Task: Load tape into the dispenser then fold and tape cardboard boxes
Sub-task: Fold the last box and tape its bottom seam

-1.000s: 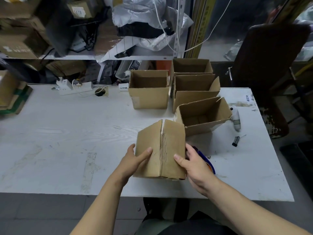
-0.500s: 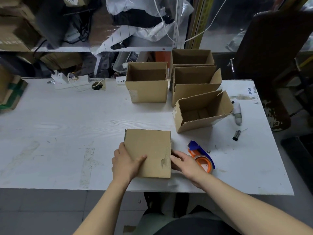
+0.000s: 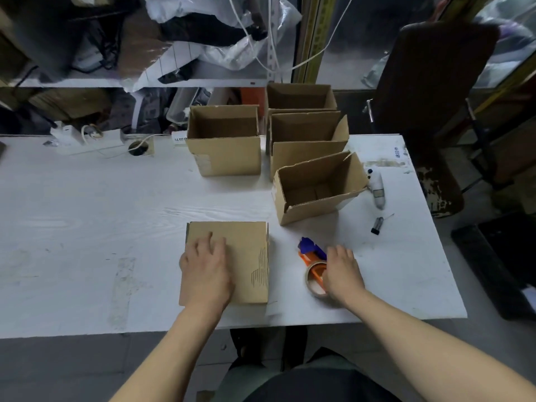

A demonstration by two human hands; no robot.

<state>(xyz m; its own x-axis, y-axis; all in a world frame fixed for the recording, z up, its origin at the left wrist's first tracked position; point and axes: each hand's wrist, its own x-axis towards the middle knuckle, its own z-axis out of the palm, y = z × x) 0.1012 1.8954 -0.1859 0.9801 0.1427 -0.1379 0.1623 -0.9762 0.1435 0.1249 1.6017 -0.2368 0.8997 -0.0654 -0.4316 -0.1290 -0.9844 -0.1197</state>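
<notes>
A: So why is the left hand (image 3: pixel 206 269) lying flat on the folded box (image 3: pixel 226 262)?

B: Most likely to pin the flaps down. Its fingers are spread and straight, pressing the cardboard against the surface (image 3: pixel 87 216), which would keep the seam closed until tape goes across.

A: And the right hand (image 3: pixel 342 272)?

B: It sits just right of that box, fingers curled over the tape dispenser (image 3: pixel 314 265), the orange and blue one with a roll of tape (image 3: pixel 314 282) on it. It seems to be gripping it, ready to lift.

A: So the loading is done?

B: I'd judge so, since the roll sits in the dispenser.

A: What about the other boxes?

B: Four open boxes stand beyond the folded box. The nearest one (image 3: pixel 317 188), beyond and to the right, leans toward us, and nothing shows inside it. The one straight beyond (image 3: pixel 224 153) and the two stacked-looking ones farther right (image 3: pixel 307 132) show only bare inner walls; their floors are hidden.

A: Anything else?

B: A small white bottle (image 3: pixel 377 188) and a dark clip-like item (image 3: pixel 377 225) lie well right of the box.
</notes>
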